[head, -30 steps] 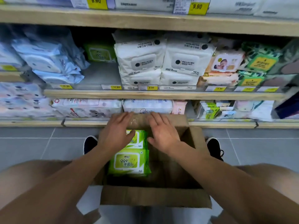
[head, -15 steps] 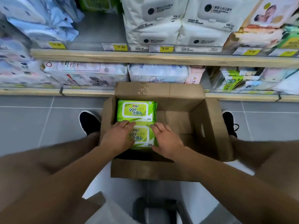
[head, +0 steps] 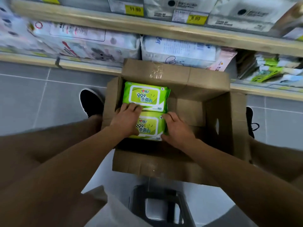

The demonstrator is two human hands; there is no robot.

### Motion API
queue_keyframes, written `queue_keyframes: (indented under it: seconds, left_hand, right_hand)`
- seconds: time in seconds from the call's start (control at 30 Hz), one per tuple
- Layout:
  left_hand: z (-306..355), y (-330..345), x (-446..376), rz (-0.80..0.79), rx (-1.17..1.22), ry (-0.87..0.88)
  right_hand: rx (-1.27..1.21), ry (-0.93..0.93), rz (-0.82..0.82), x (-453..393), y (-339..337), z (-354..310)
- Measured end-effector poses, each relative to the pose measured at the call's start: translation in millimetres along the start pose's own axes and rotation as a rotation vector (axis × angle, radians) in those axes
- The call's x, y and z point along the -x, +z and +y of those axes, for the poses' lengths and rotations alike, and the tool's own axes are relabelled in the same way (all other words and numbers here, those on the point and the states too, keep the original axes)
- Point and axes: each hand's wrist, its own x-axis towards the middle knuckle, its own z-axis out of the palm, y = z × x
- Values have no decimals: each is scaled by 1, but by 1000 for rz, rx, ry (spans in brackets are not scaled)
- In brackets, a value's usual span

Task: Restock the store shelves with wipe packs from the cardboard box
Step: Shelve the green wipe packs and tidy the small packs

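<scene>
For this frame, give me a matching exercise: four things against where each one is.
1. near green pack
2. far green pack
3. black shoe
4. yellow price tags

A. on the shelf edge
B. on the floor, left of the box
C. between left hand and right hand
D. against the box's far wall

Pairs: 1-C, 2-D, 3-B, 4-A

The cardboard box (head: 172,164) is sitting on the floor (head: 32,99) before you, just in front of the bottom shelf (head: 91,67). Two wipe packs are lying in its left half, the far pack (head: 146,96) touching the near pack (head: 150,128).
</scene>
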Motion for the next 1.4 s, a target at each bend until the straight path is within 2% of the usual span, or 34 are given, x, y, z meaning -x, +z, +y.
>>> queue_keyframes:
  seconds: [0.13,0.23,0.33,0.47,0.57,0.7,0.77,0.83,1.0,1.2,1.3,1.4]
  left_hand:
    - [7,12,14,-14,-56,19]
    - [6,18,25,46,-128,138]
    - [-1,20,31,51,-91,225]
    - [-16,18,32,37,16,246]
    - [-19,11,33,58,156,233]
    - [-22,-9,18,208,391,61]
    - [-19,-19,3,309,387,38]
    - [-13,-23,-18,341,303,42]
    - [12,-19,-71,159,112,51]
    - [36,-34,-75,44,3,-131]
    - [41,-31,-65,35,-126,-65]
    - [37,-18,-56,3,-89,-15]
  right_hand:
    - [7,-53,10,-11,1,-6]
    - [73,-113,-148,-24,5,-12]
    - [157,-163,-370,-36,15,-20]
    - [12,-120,-452,-48,27,-32]
    - [-28,-108,-422,-48,28,-38]
    - [-6,-108,-299,-28,14,-30]
    - [43,-147,-248,-14,-1,-15]
    - [109,-173,-213,0,-18,5]
    - [204,-126,-134,25,-45,54]
    - [199,-31,-79,44,-47,93]
    - [182,7,-55,46,-42,101]
    - [168,22,-23,46,-37,108]
